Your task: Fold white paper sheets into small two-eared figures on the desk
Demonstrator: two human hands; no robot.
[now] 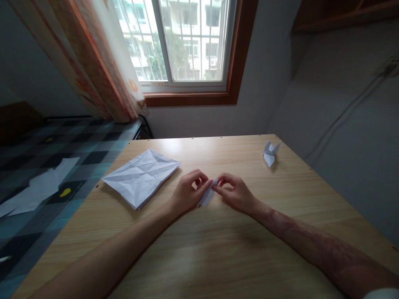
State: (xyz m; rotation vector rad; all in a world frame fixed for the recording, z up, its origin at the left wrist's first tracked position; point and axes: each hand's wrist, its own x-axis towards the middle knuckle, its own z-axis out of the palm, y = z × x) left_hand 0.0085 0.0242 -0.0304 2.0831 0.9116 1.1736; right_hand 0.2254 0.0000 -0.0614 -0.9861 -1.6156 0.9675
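Observation:
Between my two hands, above the middle of the wooden table [199,257], is a small piece of folded white paper [206,198]. My left hand [190,189] pinches its left side between thumb and fingers. On the right, my right hand [233,191] grips the upper end with thumb and forefinger. The paper is narrow and layered, its lower end pointing down towards me. Fingers cover part of its top, so the exact folds cannot be made out.
Creased white paper sheets [146,172] lie stacked at the table's left. A folded paper figure [269,153] with two upright points stands at the back right. More white paper [40,189] lies on the checked bed [90,145]. A window [193,45] and curtain [102,58] are behind.

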